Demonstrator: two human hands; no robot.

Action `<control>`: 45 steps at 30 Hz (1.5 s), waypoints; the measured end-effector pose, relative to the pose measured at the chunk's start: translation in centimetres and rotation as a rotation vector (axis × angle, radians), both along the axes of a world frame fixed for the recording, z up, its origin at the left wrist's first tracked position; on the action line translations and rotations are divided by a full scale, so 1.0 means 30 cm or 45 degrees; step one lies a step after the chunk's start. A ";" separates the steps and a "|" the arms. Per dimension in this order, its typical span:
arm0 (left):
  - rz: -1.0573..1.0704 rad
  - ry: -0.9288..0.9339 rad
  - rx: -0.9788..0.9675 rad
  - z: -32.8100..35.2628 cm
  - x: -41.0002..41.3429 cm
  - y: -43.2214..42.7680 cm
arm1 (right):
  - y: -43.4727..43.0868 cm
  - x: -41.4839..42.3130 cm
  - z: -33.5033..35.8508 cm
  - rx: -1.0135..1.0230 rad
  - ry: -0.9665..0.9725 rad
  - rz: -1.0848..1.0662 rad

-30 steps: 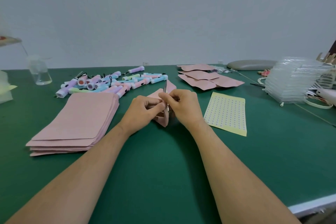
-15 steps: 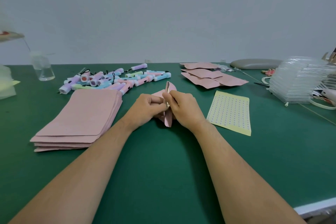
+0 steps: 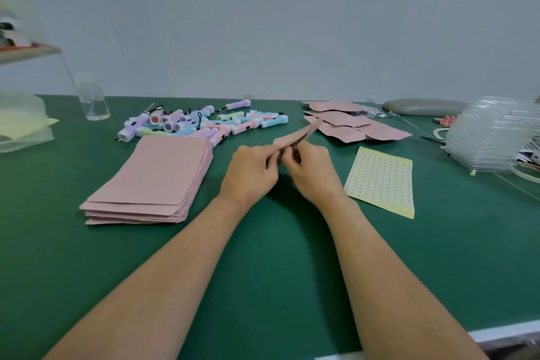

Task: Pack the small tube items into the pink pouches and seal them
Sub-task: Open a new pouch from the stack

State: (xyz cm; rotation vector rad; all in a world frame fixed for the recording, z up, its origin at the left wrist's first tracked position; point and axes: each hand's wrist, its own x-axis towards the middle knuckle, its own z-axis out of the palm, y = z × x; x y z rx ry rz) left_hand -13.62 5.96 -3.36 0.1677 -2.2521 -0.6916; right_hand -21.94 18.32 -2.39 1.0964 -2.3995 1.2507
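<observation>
At the left lies the stack (image 3: 152,181) of empty pouches, flat and squared. The tubes (image 3: 204,124) are heaped just beyond its far edge, some touching its far corner. A careless reach there could roll them across the table (image 3: 263,272) or fan the stack out.

In the middle the left hand (image 3: 251,172) pinches the near end of one pouch (image 3: 298,136), which is lifted off the table and slants up and away to the right. The right hand (image 3: 312,169) meets it at the same end, fingers curled round the pouch's edge. Something dark shows between them, but I cannot tell what it is. Whether a tube is inside is hidden.

I judge this to be the sealing step. The pouch is held at one end only, so if the loose far end is its mouth, a tube could slide out. A skewed fold would leave a gap or a crease.

Far right of the hands lie the packed pouches (image 3: 350,126), loosely overlapped. The sticker sheet (image 3: 380,181) lies near right, just beside the right wrist, where the forearm could drag or curl it.
</observation>
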 end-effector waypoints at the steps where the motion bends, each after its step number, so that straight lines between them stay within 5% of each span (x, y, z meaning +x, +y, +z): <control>1: 0.015 0.001 -0.042 0.002 0.001 0.004 | -0.001 0.002 0.002 0.005 -0.010 -0.028; 9: -0.076 -0.152 -0.203 0.012 0.006 0.010 | -0.025 0.030 0.007 0.006 -0.379 -0.274; 19: 0.317 0.171 0.201 0.007 -0.008 -0.047 | -0.061 0.052 -0.024 0.345 -0.059 -0.334; 28: 0.033 0.317 -0.095 0.016 0.002 0.036 | -0.037 0.028 -0.003 0.063 -0.422 -0.527; 33: 0.271 0.640 0.280 0.032 0.012 0.011 | -0.039 0.024 -0.007 0.176 -0.362 -0.547; 40: 0.301 -0.128 0.373 -0.007 -0.023 0.027 | -0.054 0.062 -0.016 0.358 0.203 -0.473; 42: 0.332 -0.144 0.436 0.001 -0.031 0.007 | -0.046 0.055 -0.012 0.378 0.256 -0.482; 45: 0.350 0.162 0.840 0.013 -0.039 -0.012 | -0.046 0.031 -0.007 0.320 0.100 -0.606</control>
